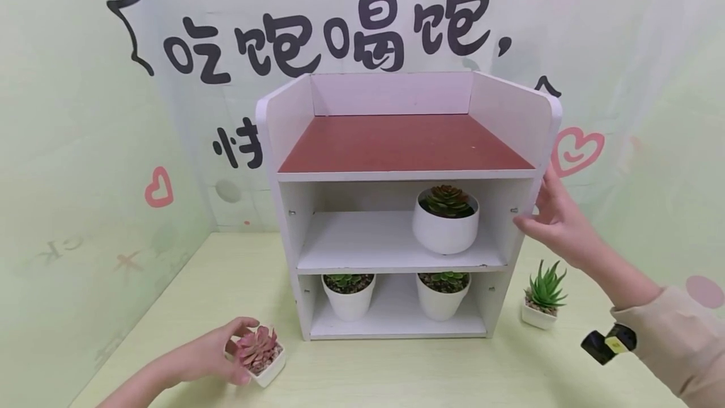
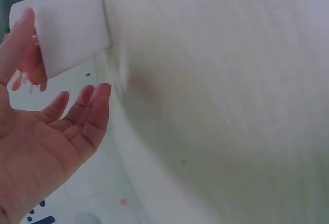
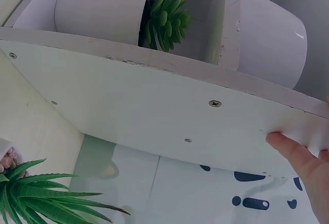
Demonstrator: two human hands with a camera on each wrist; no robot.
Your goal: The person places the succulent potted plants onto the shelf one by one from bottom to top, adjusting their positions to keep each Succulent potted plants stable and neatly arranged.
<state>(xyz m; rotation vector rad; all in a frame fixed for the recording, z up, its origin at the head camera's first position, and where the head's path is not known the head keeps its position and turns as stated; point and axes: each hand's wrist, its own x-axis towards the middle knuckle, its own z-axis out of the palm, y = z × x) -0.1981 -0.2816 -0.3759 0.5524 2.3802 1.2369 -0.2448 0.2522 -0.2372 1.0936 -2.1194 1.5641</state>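
We see the left hand (image 1: 209, 354) low at the pale yellow-green counter's (image 1: 187, 313) left, its fingers parted, loosely bent about a dusty-pink rosette succulent in a small square white pot (image 1: 270, 368). The thumb lies at the pot's edge, though we cannot tell whether it touches; the other fingers stand clear of the pot. Plant and pot are left of a white shelf unit with a red-brown top panel (image 1: 286, 124). The right hand (image 1: 557, 222) rests on the unit's outer right side, fingers extended, holding nothing. Below it, we find a spiky green plant in a white pot (image 1: 545, 288). On the middle shelf stands a rounded white pot with a dark succulent (image 1: 445, 232).
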